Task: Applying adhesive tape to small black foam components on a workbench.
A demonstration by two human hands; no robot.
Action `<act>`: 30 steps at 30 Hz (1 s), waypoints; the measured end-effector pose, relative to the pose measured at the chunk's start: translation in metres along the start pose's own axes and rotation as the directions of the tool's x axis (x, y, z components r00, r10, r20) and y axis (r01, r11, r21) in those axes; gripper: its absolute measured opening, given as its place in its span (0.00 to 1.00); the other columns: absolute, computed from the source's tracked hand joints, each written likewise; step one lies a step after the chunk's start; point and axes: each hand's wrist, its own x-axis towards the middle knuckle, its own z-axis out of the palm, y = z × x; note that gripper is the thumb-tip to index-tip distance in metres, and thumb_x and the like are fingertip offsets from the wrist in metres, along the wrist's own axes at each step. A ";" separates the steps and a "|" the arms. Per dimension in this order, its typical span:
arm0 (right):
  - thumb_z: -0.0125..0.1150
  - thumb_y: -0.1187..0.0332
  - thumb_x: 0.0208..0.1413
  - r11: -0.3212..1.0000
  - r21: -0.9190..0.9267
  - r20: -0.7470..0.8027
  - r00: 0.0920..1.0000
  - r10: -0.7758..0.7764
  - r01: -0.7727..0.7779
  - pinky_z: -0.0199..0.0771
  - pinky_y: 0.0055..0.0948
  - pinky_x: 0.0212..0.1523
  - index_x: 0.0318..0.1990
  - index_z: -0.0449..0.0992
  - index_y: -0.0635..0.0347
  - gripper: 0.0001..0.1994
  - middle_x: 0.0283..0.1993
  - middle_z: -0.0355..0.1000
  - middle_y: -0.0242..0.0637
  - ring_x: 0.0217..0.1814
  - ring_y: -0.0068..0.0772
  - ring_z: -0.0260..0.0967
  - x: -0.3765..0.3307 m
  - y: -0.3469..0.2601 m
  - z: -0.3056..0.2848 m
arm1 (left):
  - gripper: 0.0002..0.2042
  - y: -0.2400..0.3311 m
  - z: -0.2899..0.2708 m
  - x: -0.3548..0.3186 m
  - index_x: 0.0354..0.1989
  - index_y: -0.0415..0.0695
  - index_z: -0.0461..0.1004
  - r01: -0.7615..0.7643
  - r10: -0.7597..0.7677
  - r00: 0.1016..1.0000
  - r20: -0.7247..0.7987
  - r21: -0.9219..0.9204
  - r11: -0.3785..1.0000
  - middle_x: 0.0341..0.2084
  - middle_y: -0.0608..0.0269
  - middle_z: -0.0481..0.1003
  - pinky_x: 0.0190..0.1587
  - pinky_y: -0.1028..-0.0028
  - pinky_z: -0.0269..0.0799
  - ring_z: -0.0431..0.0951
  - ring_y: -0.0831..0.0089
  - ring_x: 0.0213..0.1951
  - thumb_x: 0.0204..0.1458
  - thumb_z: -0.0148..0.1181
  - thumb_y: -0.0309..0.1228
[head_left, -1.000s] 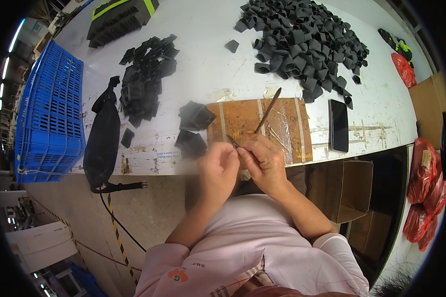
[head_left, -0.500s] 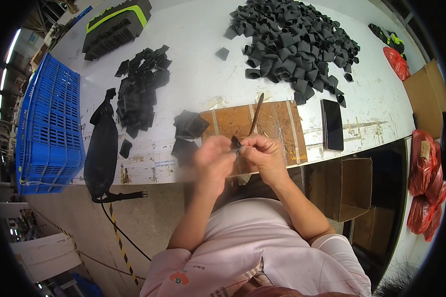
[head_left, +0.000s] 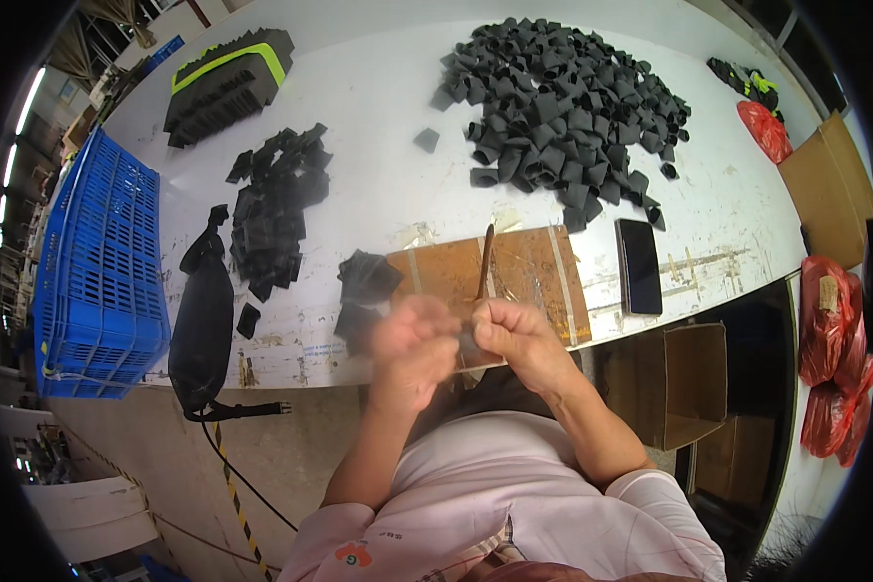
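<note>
Two bare hands of mine meet low over the near edge of the white table [head_left: 378, 145]; my right hand [head_left: 516, 335] is pinched, thumb against fingers, with the slim brown stick [head_left: 486, 257] rising out of it, tilted slightly; my left hand [head_left: 415, 344] is just beside it, fingers blurred, so I cannot tell whether they grip anything; a small dark piece [head_left: 468, 339] sits between the two hands, too smeared to show its form. Behind them lies the brown board [head_left: 543, 276] with pale strips across it; at its left edge, near my left hand, is a small heap of flat black pieces [head_left: 370, 278]; farther left spreads a longer heap of black pieces [head_left: 279, 209], beside the black pouch [head_left: 200, 339] and the blue plastic crate [head_left: 97, 281]. Beyond the board sprawls a big pile of black fabric loops [head_left: 572, 116]; a dark smartphone [head_left: 638, 267] rests to the board's right.
</note>
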 end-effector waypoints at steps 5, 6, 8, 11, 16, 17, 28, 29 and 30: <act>0.53 0.66 0.54 0.941 -0.209 0.129 0.962 -0.242 0.265 0.55 0.15 0.26 0.26 0.67 0.59 0.08 0.23 0.59 0.21 0.27 0.12 0.54 -0.014 -0.070 0.036 | 0.16 0.034 0.043 0.001 0.42 0.32 0.58 0.314 -0.073 0.823 0.563 -0.345 0.885 0.25 0.53 0.68 0.07 0.84 0.47 0.54 0.88 0.07 0.41 0.48 0.14; 0.53 0.66 0.54 0.863 -0.338 0.144 0.927 -0.346 0.374 0.55 0.15 0.25 0.25 0.67 0.59 0.09 0.22 0.59 0.20 0.26 0.11 0.54 -0.010 -0.079 0.039 | 0.17 0.044 0.052 0.005 0.43 0.31 0.58 0.278 -0.038 0.830 0.557 -0.353 0.894 0.27 0.50 0.69 0.07 0.85 0.47 0.54 0.88 0.07 0.42 0.48 0.14; 0.53 0.65 0.54 0.920 -0.282 0.014 0.960 -0.278 0.271 0.50 0.13 0.21 0.24 0.67 0.59 0.10 0.18 0.57 0.20 0.21 0.10 0.50 0.013 -0.095 0.031 | 0.16 0.051 0.054 0.027 0.47 0.33 0.58 0.252 -0.100 0.929 0.356 -0.412 0.875 0.33 0.46 0.72 0.07 0.85 0.46 0.54 0.87 0.06 0.48 0.41 0.17; 0.53 0.61 0.54 0.992 -0.069 0.009 0.994 -0.105 0.105 0.48 0.14 0.19 0.23 0.67 0.57 0.13 0.19 0.59 0.21 0.19 0.12 0.48 0.042 -0.080 -0.002 | 0.13 0.039 0.033 0.059 0.45 0.40 0.61 0.312 -0.152 0.907 0.393 -0.385 0.869 0.28 0.55 0.72 0.10 0.87 0.45 0.52 0.87 0.08 0.49 0.45 0.19; 0.55 0.57 0.52 0.996 -0.008 0.038 0.995 -0.087 0.088 0.49 0.13 0.19 0.23 0.67 0.56 0.14 0.20 0.61 0.23 0.20 0.12 0.49 0.044 -0.057 -0.014 | 0.12 0.022 0.021 0.059 0.42 0.40 0.64 0.251 -0.183 0.960 0.210 -0.370 0.894 0.25 0.60 0.73 0.10 0.86 0.47 0.54 0.87 0.06 0.49 0.40 0.17; 0.55 0.57 0.52 0.996 -0.006 0.037 0.996 -0.086 0.086 0.49 0.13 0.19 0.23 0.67 0.56 0.14 0.20 0.61 0.23 0.20 0.12 0.49 0.045 -0.059 -0.014 | 0.11 0.023 0.020 0.059 0.41 0.40 0.64 0.251 -0.176 0.958 0.227 -0.364 0.897 0.25 0.60 0.73 0.11 0.86 0.48 0.56 0.87 0.08 0.49 0.41 0.18; 0.53 0.65 0.53 0.799 -0.526 -0.083 0.917 -0.390 0.292 0.58 0.19 0.22 0.28 0.70 0.63 0.10 0.23 0.63 0.29 0.23 0.18 0.58 0.036 -0.069 -0.008 | 0.14 0.042 0.041 0.058 0.46 0.34 0.65 -0.588 0.493 0.779 0.387 0.722 0.363 0.35 0.58 0.69 0.34 0.82 0.68 0.70 0.78 0.34 0.51 0.49 0.24; 0.53 0.65 0.53 0.797 -0.528 -0.086 0.915 -0.394 0.293 0.58 0.19 0.22 0.28 0.70 0.63 0.10 0.23 0.63 0.29 0.23 0.18 0.58 0.032 -0.069 -0.006 | 0.12 0.046 0.045 0.058 0.44 0.34 0.67 -0.594 0.418 0.791 0.446 0.725 0.350 0.35 0.59 0.70 0.34 0.81 0.68 0.70 0.78 0.34 0.50 0.50 0.23; 0.55 0.66 0.51 0.697 -0.606 -0.079 0.843 -0.532 0.384 0.59 0.20 0.23 0.30 0.70 0.65 0.09 0.25 0.64 0.32 0.24 0.21 0.59 0.029 -0.068 -0.004 | 0.10 0.049 0.048 0.056 0.41 0.35 0.70 -0.598 0.343 0.797 0.497 0.729 0.333 0.34 0.60 0.70 0.34 0.81 0.69 0.70 0.78 0.34 0.49 0.52 0.22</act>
